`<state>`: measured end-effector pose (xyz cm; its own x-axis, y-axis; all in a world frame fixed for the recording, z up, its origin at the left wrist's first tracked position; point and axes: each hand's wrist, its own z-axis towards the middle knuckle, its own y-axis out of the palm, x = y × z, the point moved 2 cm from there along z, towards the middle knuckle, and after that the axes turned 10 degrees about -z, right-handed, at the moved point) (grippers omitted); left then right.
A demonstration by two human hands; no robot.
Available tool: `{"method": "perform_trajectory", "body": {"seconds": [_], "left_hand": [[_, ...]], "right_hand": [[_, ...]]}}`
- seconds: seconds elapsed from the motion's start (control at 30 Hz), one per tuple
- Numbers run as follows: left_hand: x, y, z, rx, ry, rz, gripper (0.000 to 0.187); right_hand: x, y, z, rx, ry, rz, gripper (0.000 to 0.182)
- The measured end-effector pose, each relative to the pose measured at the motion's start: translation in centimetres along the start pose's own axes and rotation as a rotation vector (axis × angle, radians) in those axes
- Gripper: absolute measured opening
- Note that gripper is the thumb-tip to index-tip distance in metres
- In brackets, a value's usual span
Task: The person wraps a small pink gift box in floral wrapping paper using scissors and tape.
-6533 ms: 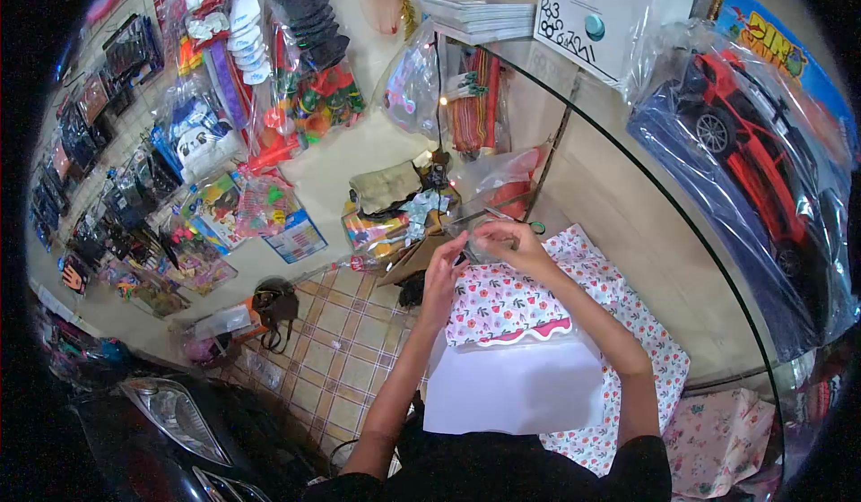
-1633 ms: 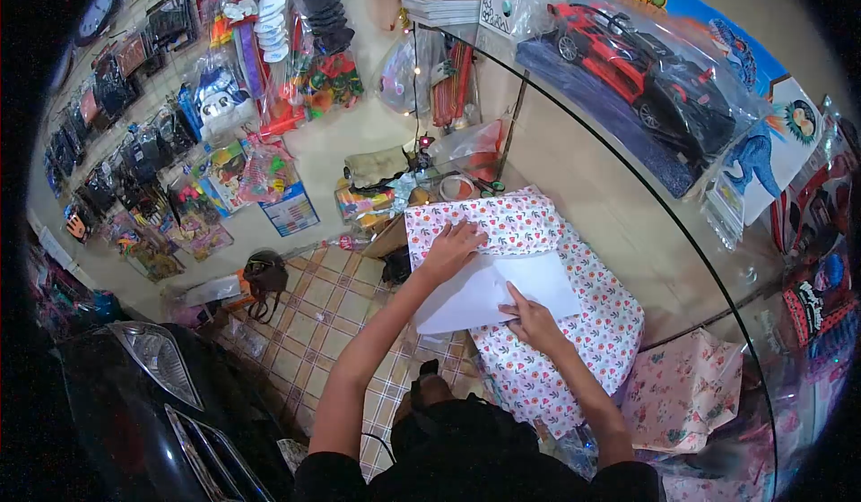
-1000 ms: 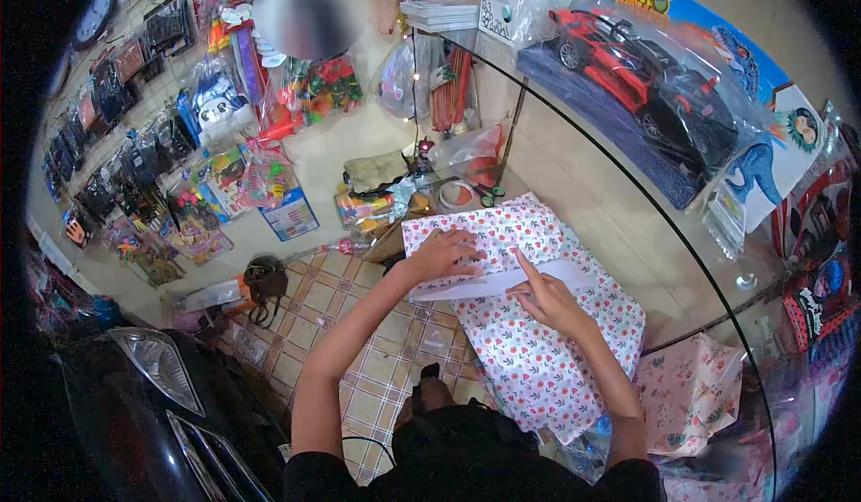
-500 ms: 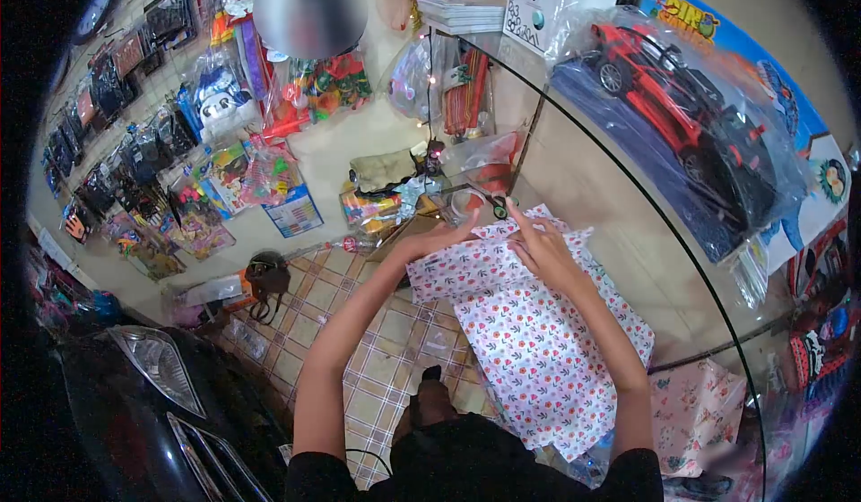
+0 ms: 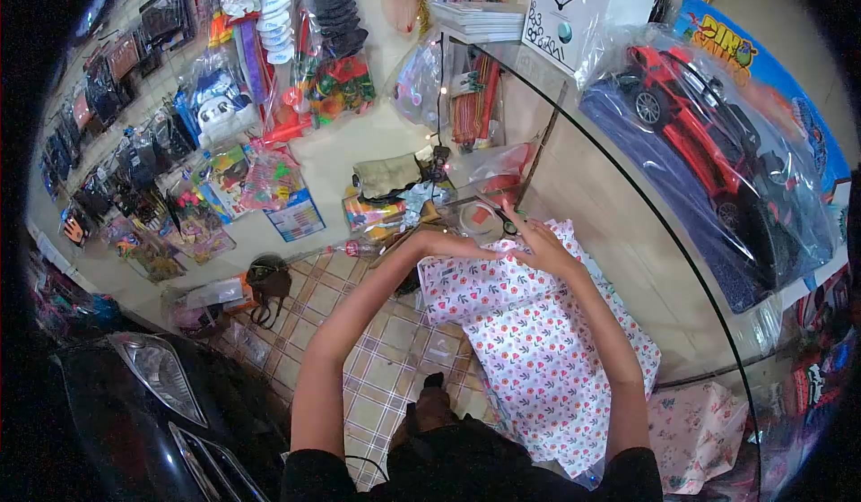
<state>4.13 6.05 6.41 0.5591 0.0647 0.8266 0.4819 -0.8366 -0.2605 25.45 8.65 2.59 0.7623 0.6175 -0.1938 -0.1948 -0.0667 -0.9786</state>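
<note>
A white sheet of wrapping paper (image 5: 547,359) with small red and blue flowers lies over the glass counter and hangs down its near side. Its upper part is folded into a flatter bundle. My left hand (image 5: 459,246) rests along the bundle's top edge, fingers stretched out to the right. Opposite it, my right hand (image 5: 543,249) lies on the paper with fingers apart, its thumb side close to the left fingertips. Just beyond the hands are dark-handled scissors (image 5: 508,225) and a roll of tape (image 5: 476,219). What lies under the paper is hidden.
A boxed red toy car (image 5: 686,130) in clear plastic stands on the right, past the counter's curved glass edge (image 5: 646,202). A white clock box (image 5: 574,18) is at the back. Packaged goods hang on the left wall. A black motorbike (image 5: 152,394) stands at lower left.
My left fingertips have moved down and right, closer to my right hand. My right fingers, earlier pointing, now lie flatter on the paper. The view has shifted slightly.
</note>
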Motion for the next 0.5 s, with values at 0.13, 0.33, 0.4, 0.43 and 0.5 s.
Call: {"method": "perform_trajectory", "body": {"seconds": [0.13,0.33,0.4,0.43,0.5], "left_hand": [[-3.4,-0.8,2.9,0.008,0.117,0.109,0.084],[-4.8,-3.2,4.8,0.017,0.232,0.196,0.048],[-5.5,-4.3,5.3,0.159,0.287,0.317,0.040],[-5.5,-4.4,5.1,0.269,0.319,0.400,0.038],[-5.9,-4.2,5.1,0.454,0.329,0.551,0.035]], "right_hand": [[1.1,0.9,0.5,0.072,-0.157,0.125,0.102],[2.5,1.8,1.9,0.041,-0.189,0.200,0.106],[2.8,1.7,2.2,0.026,-0.190,0.249,0.108],[2.9,1.7,2.4,0.024,-0.195,0.253,0.109],[3.0,1.6,2.7,0.023,-0.207,0.263,0.111]]}}
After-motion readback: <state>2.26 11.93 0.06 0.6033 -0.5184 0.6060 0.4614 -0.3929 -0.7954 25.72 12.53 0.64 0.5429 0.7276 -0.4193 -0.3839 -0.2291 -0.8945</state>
